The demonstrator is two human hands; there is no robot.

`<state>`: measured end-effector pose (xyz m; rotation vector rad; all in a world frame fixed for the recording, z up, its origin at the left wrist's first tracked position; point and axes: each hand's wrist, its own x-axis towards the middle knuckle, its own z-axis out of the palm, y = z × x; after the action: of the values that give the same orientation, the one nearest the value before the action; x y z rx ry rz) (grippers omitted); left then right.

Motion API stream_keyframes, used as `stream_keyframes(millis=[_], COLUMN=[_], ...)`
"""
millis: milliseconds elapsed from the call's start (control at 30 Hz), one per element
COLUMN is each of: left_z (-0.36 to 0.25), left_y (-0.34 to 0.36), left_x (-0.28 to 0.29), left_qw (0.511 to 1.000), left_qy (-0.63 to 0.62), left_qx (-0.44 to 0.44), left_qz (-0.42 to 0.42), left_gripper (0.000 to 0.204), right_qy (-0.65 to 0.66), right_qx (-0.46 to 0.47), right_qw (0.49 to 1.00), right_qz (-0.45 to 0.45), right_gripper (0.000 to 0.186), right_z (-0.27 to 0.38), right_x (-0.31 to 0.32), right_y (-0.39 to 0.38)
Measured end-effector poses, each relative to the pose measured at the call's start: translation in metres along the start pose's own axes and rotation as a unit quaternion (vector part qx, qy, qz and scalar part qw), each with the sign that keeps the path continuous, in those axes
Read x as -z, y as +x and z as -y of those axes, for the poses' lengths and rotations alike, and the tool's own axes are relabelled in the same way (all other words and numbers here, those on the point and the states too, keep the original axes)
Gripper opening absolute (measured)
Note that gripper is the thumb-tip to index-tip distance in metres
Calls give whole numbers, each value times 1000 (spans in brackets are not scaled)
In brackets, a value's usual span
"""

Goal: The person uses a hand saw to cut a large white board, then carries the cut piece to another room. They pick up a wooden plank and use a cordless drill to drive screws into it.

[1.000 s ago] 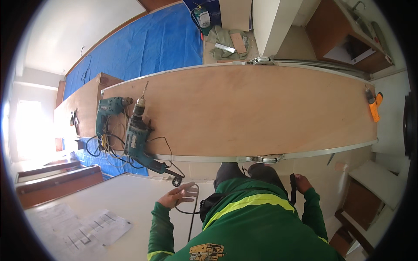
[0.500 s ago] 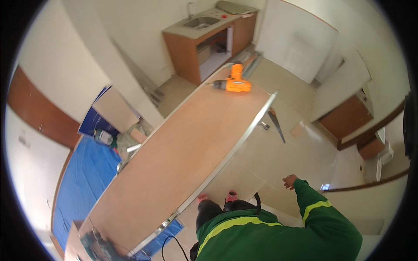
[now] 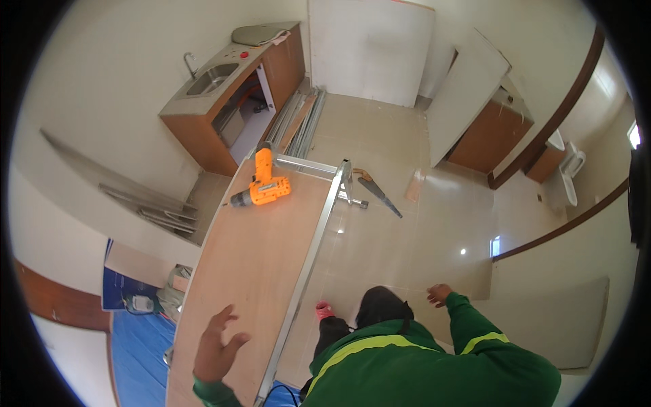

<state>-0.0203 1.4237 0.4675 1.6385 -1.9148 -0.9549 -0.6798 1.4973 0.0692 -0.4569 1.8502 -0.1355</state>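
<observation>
Hanging wide over the surface (image 3: 258, 258), the left grip (image 3: 218, 346) could, by jolting it, topple the edge-side drill (image 3: 271, 188); the right grip (image 3: 439, 294) looks half-open, empty.

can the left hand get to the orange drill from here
Probably yes, with a step or lean forward: the left hand is open and looks empty, and nothing stands on the board between it and the orange drill.

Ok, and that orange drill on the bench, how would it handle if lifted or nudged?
The orange drill looks stiff, with its solid housing. It probably won't roll, since it lies flat with the handle sticking out sideways; a nudge might swivel it on the smooth-looking board. It could feel nose-heavy, given the chunky dark chuck.
</observation>
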Motion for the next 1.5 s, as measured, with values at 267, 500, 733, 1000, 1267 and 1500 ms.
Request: stream_keyframes(millis=[267,500,733,1000,1267,1500], left_z=[-68,-11,-2,-1,-19,-25], left_y=[220,347,368,368,373,384], left_x=[-115,-222,-252,-257,-265,-274], left_qw=[994,931,869,857,831,780], left_qy=[60,216,248,257,261,241], left_qx=[-91,13,94,127,177,226], left_qz=[-5,-293,-417,-428,-458,-532], left_gripper=[84,79,85,85,89,106], right_qy=[89,106,110,78,-216,-281], right_qx=[-81,-103,36,167,328,403], right_qw=[992,988,988,983,908,853], right_qz=[39,-35,-102,17,144,173], right_gripper=[33,36,37,41,43,35], right_z=[-80,-64,49,305,532,686], right_x=[79,221,353,351,337,309], right_y=[43,71,147,200,245,320])
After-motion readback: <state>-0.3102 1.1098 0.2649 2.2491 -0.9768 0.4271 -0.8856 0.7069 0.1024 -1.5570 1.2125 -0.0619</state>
